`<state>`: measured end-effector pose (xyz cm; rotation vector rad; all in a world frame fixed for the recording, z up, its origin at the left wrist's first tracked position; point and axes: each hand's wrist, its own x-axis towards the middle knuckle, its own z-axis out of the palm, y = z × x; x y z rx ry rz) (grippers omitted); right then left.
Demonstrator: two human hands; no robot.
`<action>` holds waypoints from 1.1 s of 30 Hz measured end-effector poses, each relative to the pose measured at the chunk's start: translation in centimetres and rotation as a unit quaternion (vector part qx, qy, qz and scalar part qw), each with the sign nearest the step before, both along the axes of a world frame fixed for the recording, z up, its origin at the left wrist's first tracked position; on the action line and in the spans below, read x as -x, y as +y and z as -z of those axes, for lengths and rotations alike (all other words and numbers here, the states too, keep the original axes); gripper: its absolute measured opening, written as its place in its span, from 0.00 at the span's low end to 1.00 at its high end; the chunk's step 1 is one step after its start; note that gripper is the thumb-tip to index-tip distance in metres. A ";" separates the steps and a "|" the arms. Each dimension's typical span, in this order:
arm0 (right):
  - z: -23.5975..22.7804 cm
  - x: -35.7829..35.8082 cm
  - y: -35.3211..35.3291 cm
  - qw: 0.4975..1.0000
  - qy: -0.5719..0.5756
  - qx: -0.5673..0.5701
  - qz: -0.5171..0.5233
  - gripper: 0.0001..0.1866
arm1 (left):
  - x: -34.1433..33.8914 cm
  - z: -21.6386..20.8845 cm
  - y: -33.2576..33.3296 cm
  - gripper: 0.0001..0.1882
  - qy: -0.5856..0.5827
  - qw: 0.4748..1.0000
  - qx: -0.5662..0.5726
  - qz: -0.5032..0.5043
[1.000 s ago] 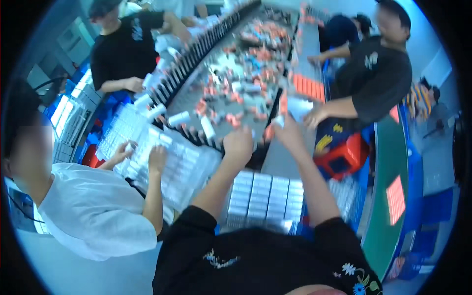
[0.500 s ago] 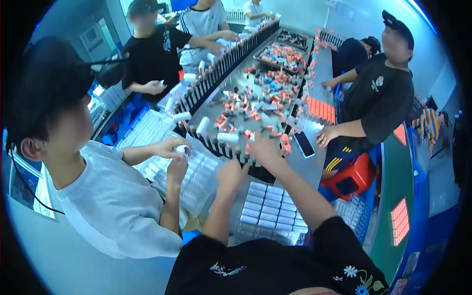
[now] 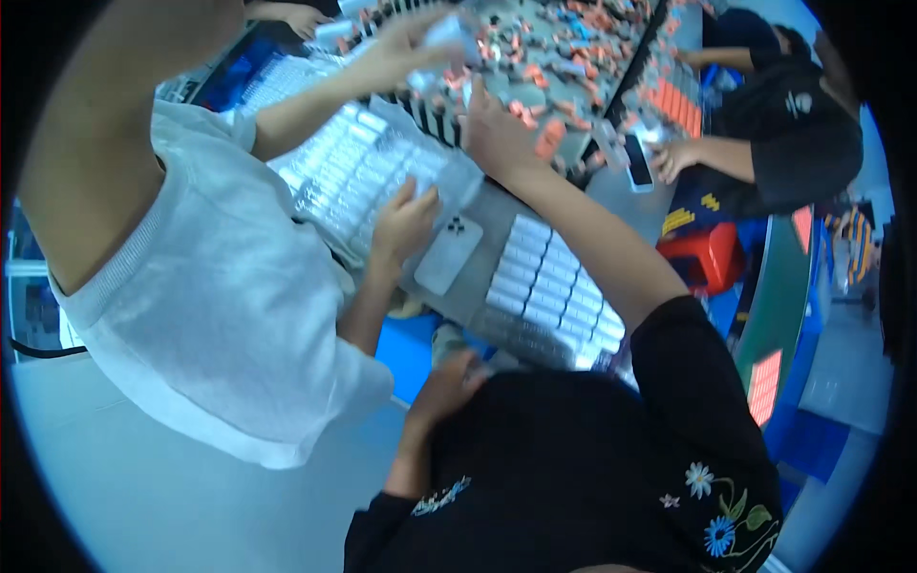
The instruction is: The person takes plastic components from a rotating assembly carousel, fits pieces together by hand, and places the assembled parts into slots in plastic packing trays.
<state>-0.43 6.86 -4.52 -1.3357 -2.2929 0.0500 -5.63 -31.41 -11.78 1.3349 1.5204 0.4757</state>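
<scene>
My left hand (image 3: 449, 385) is drawn back against my black shirt, below the table's near edge. Its fingers curl together; whatever they may hold is hidden and blurred. My right hand (image 3: 497, 138) reaches over the black rack (image 3: 435, 119) with its fingers closed, close to loose coral and grey parts (image 3: 535, 91). I cannot make out what is in it. Under my right forearm sits a clear tray of white cylinders (image 3: 549, 277) in rows. A white phone (image 3: 449, 253) lies on the table to the left of that tray.
At my left, a white-shirted person's hand (image 3: 387, 57) lifts a white cylinder (image 3: 445, 40) over the rack. Their other hand (image 3: 406, 224) hovers beside a plastic-covered tray (image 3: 353, 167). A dark-screened phone (image 3: 637, 162), red stool (image 3: 707, 258) and green conveyor (image 3: 778, 306) are on the right.
My view has tilted downward. My left hand has pulled back from the rack to my body. The person at left has raised one hand over the rack, and the white phone has come into view.
</scene>
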 end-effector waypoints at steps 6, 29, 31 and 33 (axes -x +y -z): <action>0.3 -14.0 -16.6 0.946 0.139 0.245 -0.157 0.22 | -3.5 -0.7 8.9 0.17 0.179 0.966 -0.174 0.065; 8.6 -34.9 -25.4 0.960 -0.165 0.226 0.010 0.31 | -5.3 -2.8 18.6 0.35 0.162 0.937 -0.209 0.227; 7.0 -35.5 -24.8 0.953 -0.138 0.270 0.023 0.36 | -6.4 -8.8 20.8 0.35 0.052 0.980 -0.110 0.160; 4.3 -35.0 -24.1 0.925 -0.098 0.361 0.060 0.37 | -7.0 -10.9 22.4 0.34 -0.052 0.981 -0.168 0.083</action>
